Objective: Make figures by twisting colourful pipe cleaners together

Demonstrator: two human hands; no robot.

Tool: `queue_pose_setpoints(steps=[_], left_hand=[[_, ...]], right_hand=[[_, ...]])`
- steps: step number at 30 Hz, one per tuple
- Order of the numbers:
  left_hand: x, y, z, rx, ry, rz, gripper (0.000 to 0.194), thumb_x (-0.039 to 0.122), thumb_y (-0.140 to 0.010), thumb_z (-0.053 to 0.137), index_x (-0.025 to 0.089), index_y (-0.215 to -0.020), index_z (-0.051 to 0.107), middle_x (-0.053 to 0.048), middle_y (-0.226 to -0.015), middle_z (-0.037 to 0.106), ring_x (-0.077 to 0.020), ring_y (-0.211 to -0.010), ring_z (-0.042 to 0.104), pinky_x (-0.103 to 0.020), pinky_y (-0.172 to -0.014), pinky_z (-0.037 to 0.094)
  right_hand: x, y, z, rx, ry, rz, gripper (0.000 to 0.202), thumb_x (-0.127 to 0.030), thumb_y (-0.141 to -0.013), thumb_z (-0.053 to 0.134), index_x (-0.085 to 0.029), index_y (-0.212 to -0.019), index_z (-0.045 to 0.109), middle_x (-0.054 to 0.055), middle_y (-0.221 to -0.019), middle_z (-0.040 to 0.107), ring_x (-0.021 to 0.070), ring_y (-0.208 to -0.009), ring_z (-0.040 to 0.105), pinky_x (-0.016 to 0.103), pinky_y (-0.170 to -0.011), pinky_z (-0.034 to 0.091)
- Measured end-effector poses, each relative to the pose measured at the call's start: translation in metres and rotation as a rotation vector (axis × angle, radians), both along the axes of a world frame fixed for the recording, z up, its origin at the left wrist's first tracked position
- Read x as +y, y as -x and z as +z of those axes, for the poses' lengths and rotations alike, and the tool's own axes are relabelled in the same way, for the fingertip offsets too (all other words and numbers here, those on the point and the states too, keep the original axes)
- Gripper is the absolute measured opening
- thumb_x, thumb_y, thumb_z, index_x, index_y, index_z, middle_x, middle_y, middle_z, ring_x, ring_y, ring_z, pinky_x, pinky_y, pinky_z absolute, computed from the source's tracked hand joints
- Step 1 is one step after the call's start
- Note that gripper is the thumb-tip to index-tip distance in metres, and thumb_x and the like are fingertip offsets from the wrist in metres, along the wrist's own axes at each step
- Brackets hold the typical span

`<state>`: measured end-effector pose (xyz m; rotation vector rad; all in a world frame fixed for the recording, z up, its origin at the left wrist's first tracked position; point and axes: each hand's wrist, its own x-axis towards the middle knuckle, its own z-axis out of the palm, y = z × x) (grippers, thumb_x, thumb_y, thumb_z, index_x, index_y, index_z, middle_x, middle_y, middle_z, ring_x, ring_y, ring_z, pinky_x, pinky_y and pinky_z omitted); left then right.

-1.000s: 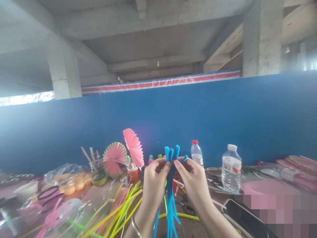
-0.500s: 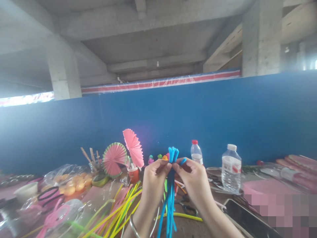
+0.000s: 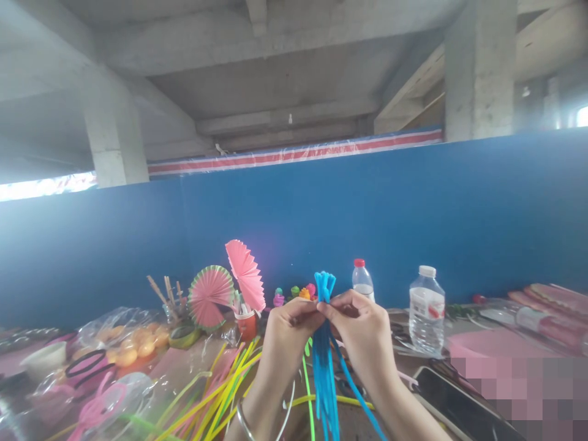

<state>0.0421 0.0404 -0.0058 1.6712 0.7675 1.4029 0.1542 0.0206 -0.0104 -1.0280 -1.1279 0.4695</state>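
Note:
A bundle of blue pipe cleaners (image 3: 325, 373) hangs upright between my hands, its short tops fanned out above my fingers. My left hand (image 3: 290, 327) pinches the bundle near its top from the left. From the right, my right hand (image 3: 362, 327) grips the same spot, thumb and fingertips pressed together. One blue strand slants away from the bundle, down and to the right below my right hand. Yellow pipe cleaners (image 3: 234, 392) lie in a loose pile left of my left wrist. A green strand lies just behind the bundle.
Two plastic bottles, one white-capped (image 3: 427, 309) and one red-capped (image 3: 362, 278), stand behind on the right. A phone (image 3: 459, 404) lies at the front right. Pink paper fans (image 3: 211, 297) rise from a red cup (image 3: 247, 324). Orange balls (image 3: 138, 346) in plastic lie at left.
The loose blue strand's end, earlier poking up by my right fingers, no longer shows there; a strand now hangs down at right. The bundle has turned and its lower ends have shifted right.

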Motion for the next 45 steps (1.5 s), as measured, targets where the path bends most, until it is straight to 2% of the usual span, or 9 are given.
queue_pose_setpoints(steps=[7, 14, 19, 25, 29, 34, 38, 42, 45], left_hand=[[-0.002, -0.009, -0.005, -0.032, -0.154, 0.100, 0.014, 0.022, -0.072, 0.058, 0.017, -0.076, 0.070, -0.003, -0.071, 0.062, -0.0147, -0.068, 0.056, -0.022, -0.062, 0.044], [-0.006, -0.007, -0.003, -0.052, -0.135, 0.088, 0.009, 0.018, -0.072, 0.057, 0.015, -0.073, 0.065, -0.002, -0.073, 0.063, -0.0145, -0.069, 0.057, -0.022, -0.063, 0.045], [-0.012, -0.004, 0.003, 0.028, -0.143, 0.051, 0.008, 0.017, -0.074, 0.054, 0.014, -0.073, 0.062, -0.003, -0.074, 0.061, -0.0151, -0.071, 0.057, -0.022, -0.064, 0.045], [-0.011, 0.002, 0.003, 0.116, -0.245, 0.033, 0.014, 0.015, -0.076, 0.049, 0.015, -0.078, 0.063, -0.005, -0.078, 0.060, -0.0160, -0.073, 0.056, -0.025, -0.068, 0.044], [-0.011, 0.000, 0.001, 0.130, -0.175, 0.037, 0.014, 0.018, -0.077, 0.049, 0.016, -0.080, 0.062, -0.003, -0.073, 0.059, -0.0151, -0.070, 0.055, -0.023, -0.065, 0.043], [-0.018, -0.010, -0.003, 0.124, -0.091, 0.028, 0.024, 0.036, -0.083, 0.040, 0.019, -0.097, 0.050, -0.004, -0.081, 0.056, -0.0123, -0.061, 0.053, -0.021, -0.053, 0.043], [-0.016, -0.015, -0.007, 0.271, -0.076, 0.012, 0.028, 0.033, -0.082, 0.042, 0.019, -0.107, 0.044, -0.003, -0.080, 0.056, -0.0116, -0.056, 0.051, -0.021, -0.049, 0.040], [-0.010, -0.019, -0.012, 0.462, -0.118, 0.094, 0.022, 0.027, -0.083, 0.039, 0.018, -0.095, 0.055, -0.002, -0.070, 0.057, -0.0134, -0.059, 0.050, -0.023, -0.055, 0.038], [-0.007, -0.022, -0.018, 0.439, -0.083, 0.098, 0.025, 0.033, -0.083, 0.039, 0.018, -0.084, 0.058, 0.001, -0.060, 0.051, -0.0112, -0.053, 0.045, -0.021, -0.050, 0.033]], right_hand=[[-0.002, 0.000, 0.003, 0.253, 0.025, 0.231, 0.025, -0.038, -0.061, 0.067, -0.017, -0.061, 0.054, -0.003, -0.049, 0.053, 0.0126, -0.046, 0.053, 0.024, -0.046, 0.046], [-0.003, 0.004, 0.006, 0.342, -0.013, 0.241, 0.030, -0.042, -0.062, 0.066, -0.018, -0.060, 0.049, -0.004, -0.049, 0.051, 0.0123, -0.044, 0.053, 0.024, -0.045, 0.047], [-0.001, 0.003, 0.002, 0.348, -0.029, 0.265, 0.027, -0.038, -0.063, 0.067, -0.019, -0.060, 0.048, -0.005, -0.051, 0.050, 0.0105, -0.045, 0.052, 0.022, -0.046, 0.046], [0.004, -0.001, 0.000, 0.278, -0.044, 0.332, 0.032, -0.037, -0.067, 0.064, -0.019, -0.093, 0.057, 0.000, -0.073, 0.060, 0.0127, -0.055, 0.056, 0.025, -0.051, 0.049], [0.005, -0.001, -0.003, 0.174, -0.053, 0.389, 0.024, -0.038, -0.071, 0.060, -0.016, -0.081, 0.060, 0.002, -0.070, 0.060, 0.0132, -0.057, 0.055, 0.024, -0.053, 0.047], [0.007, 0.007, -0.012, 0.358, -0.038, 0.457, 0.022, -0.037, -0.071, 0.061, -0.017, -0.080, 0.057, -0.002, -0.059, 0.054, 0.0108, -0.049, 0.050, 0.020, -0.041, 0.040], [0.013, -0.002, -0.014, 0.452, -0.031, 0.438, 0.021, -0.037, -0.069, 0.064, -0.017, -0.074, 0.058, -0.005, -0.051, 0.047, 0.0065, -0.039, 0.041, 0.017, -0.035, 0.030], [0.017, -0.021, -0.008, 0.427, -0.088, 0.423, 0.020, -0.032, -0.067, 0.067, -0.015, -0.066, 0.058, -0.006, -0.046, 0.044, 0.0052, -0.040, 0.036, 0.018, -0.037, 0.026], [0.017, -0.028, -0.004, 0.467, -0.134, 0.402, 0.018, -0.030, -0.066, 0.068, -0.014, -0.067, 0.059, -0.006, -0.045, 0.045, 0.0052, -0.041, 0.035, 0.018, -0.040, 0.027]])
